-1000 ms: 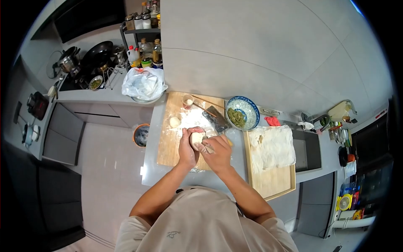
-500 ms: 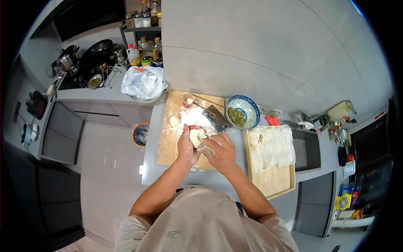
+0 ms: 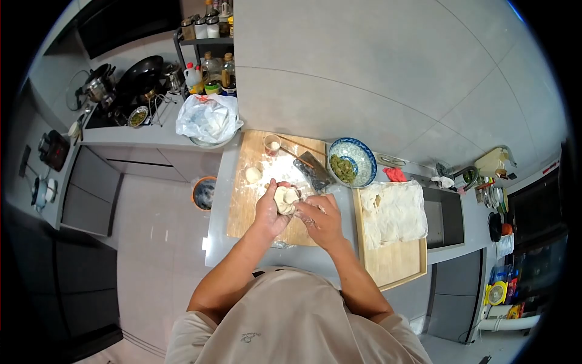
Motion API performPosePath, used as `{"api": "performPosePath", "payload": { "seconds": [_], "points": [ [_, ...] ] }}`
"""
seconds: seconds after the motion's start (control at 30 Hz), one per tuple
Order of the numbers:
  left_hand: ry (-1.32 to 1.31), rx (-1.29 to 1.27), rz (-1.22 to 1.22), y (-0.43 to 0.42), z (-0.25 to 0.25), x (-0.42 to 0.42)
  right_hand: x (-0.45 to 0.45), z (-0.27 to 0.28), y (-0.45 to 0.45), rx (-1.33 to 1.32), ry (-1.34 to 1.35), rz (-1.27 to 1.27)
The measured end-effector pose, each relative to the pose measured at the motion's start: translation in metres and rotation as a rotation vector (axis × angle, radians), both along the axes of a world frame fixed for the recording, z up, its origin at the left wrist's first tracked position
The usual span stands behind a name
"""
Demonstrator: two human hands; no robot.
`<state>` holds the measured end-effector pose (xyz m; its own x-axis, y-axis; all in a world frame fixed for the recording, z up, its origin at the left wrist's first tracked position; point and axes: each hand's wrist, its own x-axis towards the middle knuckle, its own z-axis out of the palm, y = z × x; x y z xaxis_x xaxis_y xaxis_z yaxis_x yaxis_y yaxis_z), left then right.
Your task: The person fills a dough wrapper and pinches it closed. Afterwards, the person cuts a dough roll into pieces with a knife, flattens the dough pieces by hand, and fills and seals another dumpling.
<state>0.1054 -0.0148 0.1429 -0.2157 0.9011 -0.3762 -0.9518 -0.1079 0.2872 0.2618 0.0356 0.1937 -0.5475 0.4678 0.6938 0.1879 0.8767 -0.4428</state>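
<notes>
My left hand cradles a round, cupped piece of dough with a hollow in its middle. At the dough's right edge, the floury fingers of my right hand are bent together, pinching the rim. Both hands are above the front of a floured wooden board. A smaller dough ball lies on the board beyond my left hand. Behind them are a small clear cup with something pale inside and a dark flat blade.
A blue-and-white bowl holding green filling stands right of the board. Nearer is a wooden tray, partly covered by a floury white cloth. A plastic bag sits back left; a sink is at right.
The dough has turned in my hands and its hollow now faces up more openly. My right fingers have shifted slightly along its rim.
</notes>
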Motion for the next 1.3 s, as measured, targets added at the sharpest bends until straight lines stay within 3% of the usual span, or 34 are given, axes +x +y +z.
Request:
{"api": "performPosePath", "payload": {
  "seconds": [0.27, 0.37, 0.5, 0.8, 0.9, 0.97, 1.2, 1.3],
  "points": [
    [-0.022, -0.058, -0.2, -0.001, 0.012, -0.003, 0.005, 0.018, 0.02, -0.006, -0.211, 0.207],
    [0.034, -0.145, -0.212, -0.002, 0.019, 0.0, 0.003, 0.012, 0.025, 0.053, -0.232, 0.218],
    [-0.002, -0.05, -0.231, -0.001, 0.005, -0.002, -0.004, 0.01, 0.024, 0.111, -0.146, 0.185],
    [-0.019, -0.04, -0.182, 0.001, -0.005, -0.002, -0.005, 0.001, 0.02, 0.255, -0.237, 0.127],
    [-0.1, 0.045, -0.059, 0.005, -0.005, -0.002, -0.004, 0.01, 0.008, 0.126, -0.113, 0.07],
    [-0.169, 0.117, 0.023, 0.007, 0.002, 0.0, -0.003, 0.0, 0.004, -0.056, 0.001, -0.121],
    [-0.114, 0.204, 0.295, 0.018, 0.001, 0.011, -0.019, 0.003, -0.015, -0.338, -0.027, -0.193],
    [-0.075, 0.264, 0.118, 0.01, 0.003, 0.01, -0.02, 0.003, -0.016, -0.388, -0.048, -0.238]
  ]
}}
